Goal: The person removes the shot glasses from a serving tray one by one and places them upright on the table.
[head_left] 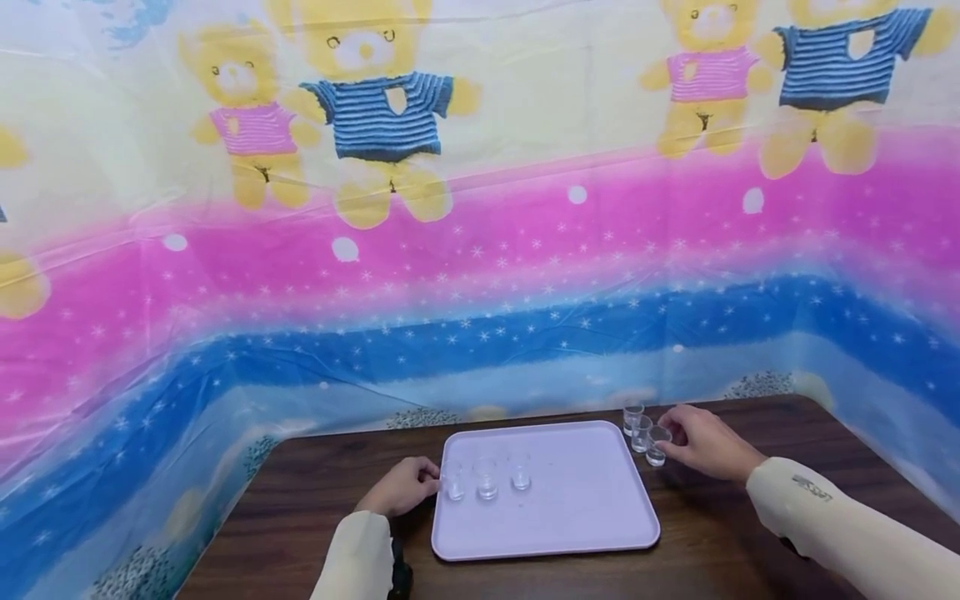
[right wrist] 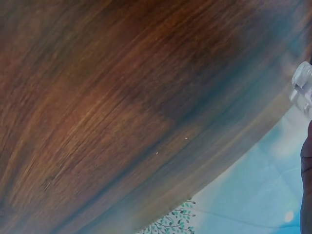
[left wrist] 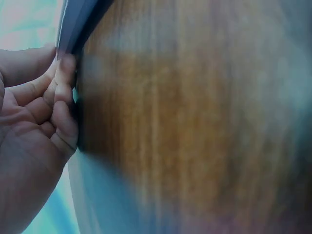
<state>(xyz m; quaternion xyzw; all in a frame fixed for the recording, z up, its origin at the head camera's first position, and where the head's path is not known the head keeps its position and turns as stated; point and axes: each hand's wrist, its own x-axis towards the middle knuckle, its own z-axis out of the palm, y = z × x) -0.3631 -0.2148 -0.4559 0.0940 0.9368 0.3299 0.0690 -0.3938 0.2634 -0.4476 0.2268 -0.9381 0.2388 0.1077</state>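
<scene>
A pale lilac tray (head_left: pixel 555 529) lies on the table. My left hand (head_left: pixel 405 487) is at its left edge, thumb and fingertips pinching the rim; the left wrist view shows the same hand (left wrist: pixel 36 107) against the tray's side (left wrist: pixel 83 24). Three small clear shot glasses, among them a middle one (head_left: pixel 487 485), stand in a row on the tray's left half. Right of the tray, three more form a slanting line. My right hand (head_left: pixel 708 442) grips the nearest shot glass (head_left: pixel 657 454) of these between thumb and fingers. Only a finger (right wrist: pixel 307 170) and glass (right wrist: pixel 303 80) show in the right wrist view.
The dark wooden table (head_left: pixel 720 533) extends around the tray on all sides. Behind it hangs a printed cloth (head_left: pixel 487 333) with bears and snowflakes, meeting the table's back and side edges. A dark band (head_left: pixel 401 575) is on the left wrist.
</scene>
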